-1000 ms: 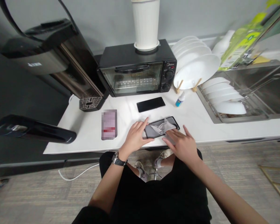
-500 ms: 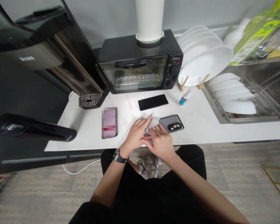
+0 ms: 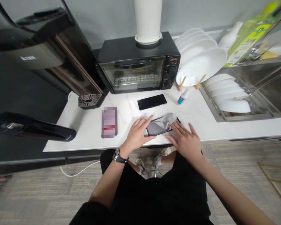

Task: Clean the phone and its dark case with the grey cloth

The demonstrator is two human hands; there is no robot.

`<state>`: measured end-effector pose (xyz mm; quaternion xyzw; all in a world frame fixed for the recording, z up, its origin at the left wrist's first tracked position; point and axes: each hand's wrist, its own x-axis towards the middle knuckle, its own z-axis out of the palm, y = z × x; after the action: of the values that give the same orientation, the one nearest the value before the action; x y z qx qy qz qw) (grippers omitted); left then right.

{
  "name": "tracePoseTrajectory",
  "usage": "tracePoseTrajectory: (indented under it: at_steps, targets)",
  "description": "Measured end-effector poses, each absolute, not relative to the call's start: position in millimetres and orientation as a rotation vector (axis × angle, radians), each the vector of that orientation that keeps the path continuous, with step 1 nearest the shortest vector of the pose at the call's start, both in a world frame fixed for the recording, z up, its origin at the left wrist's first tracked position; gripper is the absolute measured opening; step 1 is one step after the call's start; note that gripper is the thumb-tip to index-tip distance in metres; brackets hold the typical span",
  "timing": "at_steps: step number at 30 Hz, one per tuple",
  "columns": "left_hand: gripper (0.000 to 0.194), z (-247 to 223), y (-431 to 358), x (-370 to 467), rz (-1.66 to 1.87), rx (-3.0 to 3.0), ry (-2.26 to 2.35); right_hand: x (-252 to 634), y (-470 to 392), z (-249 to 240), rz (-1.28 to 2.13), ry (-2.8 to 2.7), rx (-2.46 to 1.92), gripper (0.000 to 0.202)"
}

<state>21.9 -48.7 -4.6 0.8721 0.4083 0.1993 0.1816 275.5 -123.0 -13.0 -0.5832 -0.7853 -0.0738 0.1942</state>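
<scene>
A black-edged phone case [image 3: 151, 129] with a grey back lies flat at the front of the counter. My left hand [image 3: 137, 132] grips its left end, thumb on the near edge and index finger at the far corner. A thin grey cloth [image 3: 165, 122] is bunched over the case, and the fingertips of my right hand [image 3: 186, 142] press it down at the right end, hiding the camera holes. Just behind lies a black phone [image 3: 152, 102], screen up. A small spray bottle [image 3: 182, 97] with a blue label stands to its right.
A pixelated pinkish phone-shaped thing [image 3: 109, 122] lies at left. Behind are a drink dispenser [image 3: 90, 100], a toaster oven [image 3: 135, 73] and racked white plates [image 3: 201, 67]. A dark bottle-shaped object [image 3: 37, 126] juts in at left. The sink [image 3: 213, 106] at right holds dishes.
My right hand has swept right along the phone case with the cloth, which now spreads over the case's back and its camera end. My left hand stays at the left end.
</scene>
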Motion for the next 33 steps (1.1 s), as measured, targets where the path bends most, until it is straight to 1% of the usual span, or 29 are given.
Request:
tracePoseTrajectory:
  at_steps: [5,8,10,15,18,22,24,29,31,33]
  targets:
    - [0.098,-3,-47,24,0.565,2.464,1.147,263,-102,-14,-0.23,-2.113,-1.766,0.07]
    - [0.099,-3,-45,23,0.574,2.446,1.128,240,-88,-15,-0.247,-2.125,-1.769,0.082]
    - [0.097,-5,-43,22,0.574,2.435,1.124,225,-84,-16,-0.211,-2.143,-1.731,0.086]
    - [0.094,-12,-38,20,0.557,2.459,1.132,196,-94,-14,-0.009,-2.289,-1.452,0.084]
    - [0.095,-12,-40,20,0.532,2.465,1.158,197,-105,-10,0.065,-2.356,-1.343,0.077]
    - [0.103,-8,-46,21,0.534,2.447,1.19,225,-116,-3,0.039,-2.395,-1.349,0.06]
    - [0.103,-6,-48,22,0.546,2.442,1.201,244,-120,1,-0.032,-2.395,-1.421,0.058]
    - [0.1,-5,-48,23,0.547,2.446,1.173,281,-116,5,-0.258,-2.261,-1.684,0.063]
    - [0.1,-4,-48,24,0.545,2.449,1.172,283,-111,4,-0.284,-2.229,-1.729,0.066]
    - [0.099,-4,-48,25,0.545,2.449,1.158,275,-105,0,-0.287,-2.221,-1.739,0.074]
